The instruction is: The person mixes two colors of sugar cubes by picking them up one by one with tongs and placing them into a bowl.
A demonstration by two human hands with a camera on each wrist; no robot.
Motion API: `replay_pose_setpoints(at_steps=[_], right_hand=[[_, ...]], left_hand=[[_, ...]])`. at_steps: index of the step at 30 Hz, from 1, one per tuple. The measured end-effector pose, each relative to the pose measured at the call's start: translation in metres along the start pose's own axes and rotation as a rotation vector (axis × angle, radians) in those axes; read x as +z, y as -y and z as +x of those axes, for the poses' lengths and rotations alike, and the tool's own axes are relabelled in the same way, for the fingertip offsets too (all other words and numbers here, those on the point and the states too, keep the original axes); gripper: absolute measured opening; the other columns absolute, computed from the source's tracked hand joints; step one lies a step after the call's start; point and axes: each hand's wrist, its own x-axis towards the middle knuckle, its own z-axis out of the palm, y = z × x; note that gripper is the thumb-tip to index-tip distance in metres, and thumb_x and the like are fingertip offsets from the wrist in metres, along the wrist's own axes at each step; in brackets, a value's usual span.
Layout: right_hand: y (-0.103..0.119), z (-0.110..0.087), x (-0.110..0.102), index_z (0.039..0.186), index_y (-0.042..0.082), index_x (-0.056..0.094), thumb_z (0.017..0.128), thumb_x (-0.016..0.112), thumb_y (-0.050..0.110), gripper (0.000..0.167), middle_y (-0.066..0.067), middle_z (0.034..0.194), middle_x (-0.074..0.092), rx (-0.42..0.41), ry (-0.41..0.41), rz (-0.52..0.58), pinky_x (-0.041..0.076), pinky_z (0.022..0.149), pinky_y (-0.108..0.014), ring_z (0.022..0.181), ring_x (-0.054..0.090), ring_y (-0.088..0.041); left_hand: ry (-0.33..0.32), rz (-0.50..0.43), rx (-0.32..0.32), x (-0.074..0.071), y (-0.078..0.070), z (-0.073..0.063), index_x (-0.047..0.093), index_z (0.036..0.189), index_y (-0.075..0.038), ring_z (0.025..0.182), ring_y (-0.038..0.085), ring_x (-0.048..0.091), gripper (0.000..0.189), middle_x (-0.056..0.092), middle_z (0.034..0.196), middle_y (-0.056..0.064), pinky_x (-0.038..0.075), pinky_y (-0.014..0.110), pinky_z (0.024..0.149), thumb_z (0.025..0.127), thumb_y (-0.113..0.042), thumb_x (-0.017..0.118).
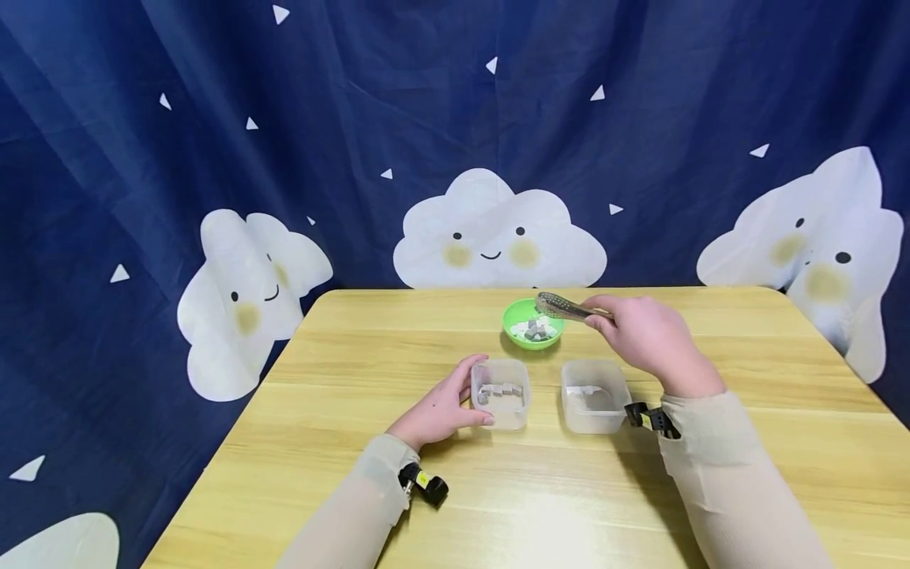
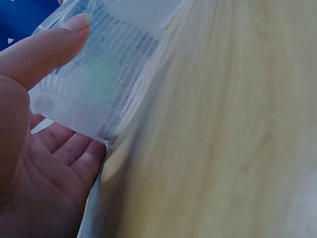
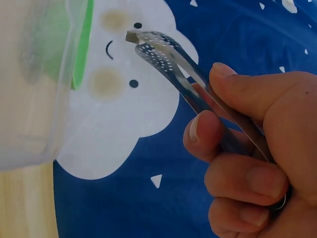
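My right hand [image 1: 650,336] grips perforated metal tongs [image 1: 558,306] over the right rim of a green bowl [image 1: 508,322] holding white and grey cubes [image 1: 535,329]. In the right wrist view, the tongs' tips pinch one small greyish cube [image 3: 132,36]. My left hand [image 1: 446,407] holds a translucent plastic box [image 1: 510,421] at its left side, thumb at the near side and fingers round the far corner. Several grey cubes [image 1: 503,390] lie inside that box. To its right stands a second translucent box [image 1: 596,424]; pale shapes show in it, too unclear to tell apart.
Everything stands on a light wooden table [image 1: 341,379]. A dark blue curtain [image 1: 341,103] with smiling white clouds hangs behind the table's far edge. The right forearm [image 1: 732,474] passes just right of the second box.
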Motion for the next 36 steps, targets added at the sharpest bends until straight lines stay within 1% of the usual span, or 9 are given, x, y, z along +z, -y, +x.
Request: replay_pose_setpoints(at_steps=[7,13,17,22,24,28,31,34,36], right_hand=[[-0.009,0.002,0.004,0.124,0.017,0.071,0.101,0.062,0.030,0.028,-0.015,0.107,0.074,0.055,0.019,-0.012,0.051,0.064,-0.059,0.088,0.069,-0.041],[-0.012,0.003,0.003,0.126,0.016,0.069,0.101,0.060,0.032,0.030,-0.016,0.105,0.073,0.092,0.035,-0.008,0.050,0.061,-0.058,0.087,0.068,-0.041],[-0.012,0.003,0.000,0.133,0.015,0.064,0.103,0.056,0.035,0.037,-0.017,0.106,0.072,0.095,0.064,0.012,0.050,0.065,-0.059,0.088,0.067,-0.041],[-0.008,0.003,-0.002,0.138,0.014,0.060,0.102,0.056,0.048,0.050,-0.015,0.111,0.071,0.067,0.097,0.075,0.050,0.077,-0.061,0.096,0.066,-0.040],[-0.007,0.003,-0.002,0.135,0.015,0.062,0.099,0.058,0.052,0.052,-0.011,0.108,0.071,0.049,0.099,0.086,0.050,0.078,-0.060,0.095,0.066,-0.037],[-0.002,0.002,-0.001,0.123,0.016,0.068,0.100,0.062,0.045,0.037,0.000,0.091,0.070,-0.011,0.094,0.056,0.051,0.070,-0.054,0.079,0.063,-0.028],[0.001,0.002,0.000,0.115,0.014,0.068,0.102,0.059,0.036,0.027,0.004,0.083,0.064,-0.051,0.133,0.065,0.049,0.066,-0.048,0.071,0.058,-0.022],[0.005,0.001,0.002,0.114,0.012,0.062,0.104,0.057,0.032,0.023,0.004,0.079,0.057,-0.076,0.181,0.110,0.045,0.065,-0.043,0.070,0.053,-0.019],[0.008,0.001,0.003,0.117,0.012,0.059,0.104,0.057,0.031,0.023,0.005,0.080,0.057,-0.095,0.193,0.135,0.045,0.066,-0.042,0.071,0.053,-0.018]], left_hand=[[-0.003,-0.005,-0.003,0.001,-0.001,0.000,0.018,0.162,-0.019,0.139,0.016,0.044,0.105,0.038,0.157,0.005,0.041,0.026,0.109,0.082,-0.011,0.085],[-0.004,0.005,0.000,0.001,0.000,0.001,0.018,0.162,-0.020,0.140,0.015,0.043,0.106,0.038,0.157,0.004,0.037,0.025,0.111,0.081,-0.013,0.086],[-0.002,0.010,0.002,0.000,0.000,0.001,0.018,0.162,-0.020,0.140,0.015,0.042,0.105,0.038,0.157,0.004,0.037,0.026,0.111,0.082,-0.014,0.086],[-0.002,0.011,0.009,-0.001,0.003,0.000,0.018,0.162,-0.019,0.141,0.017,0.042,0.104,0.037,0.158,0.005,0.036,0.028,0.113,0.082,-0.016,0.086],[-0.001,0.010,0.008,-0.001,0.004,0.000,0.018,0.162,-0.019,0.141,0.018,0.041,0.104,0.037,0.158,0.006,0.035,0.028,0.113,0.082,-0.016,0.086],[0.001,0.004,0.008,-0.001,0.004,-0.001,0.018,0.162,-0.018,0.141,0.017,0.041,0.104,0.036,0.158,0.006,0.035,0.028,0.113,0.082,-0.016,0.086],[0.003,-0.003,0.006,-0.001,0.004,-0.001,0.017,0.162,-0.018,0.141,0.017,0.042,0.105,0.036,0.158,0.006,0.036,0.026,0.112,0.082,-0.016,0.086],[0.005,-0.007,0.001,0.000,0.001,-0.001,0.017,0.162,-0.019,0.141,0.016,0.042,0.106,0.036,0.158,0.006,0.037,0.026,0.111,0.081,-0.015,0.086],[0.002,0.000,-0.002,0.000,0.000,-0.001,0.017,0.162,-0.020,0.141,0.016,0.042,0.106,0.037,0.158,0.005,0.037,0.026,0.111,0.081,-0.016,0.086]])
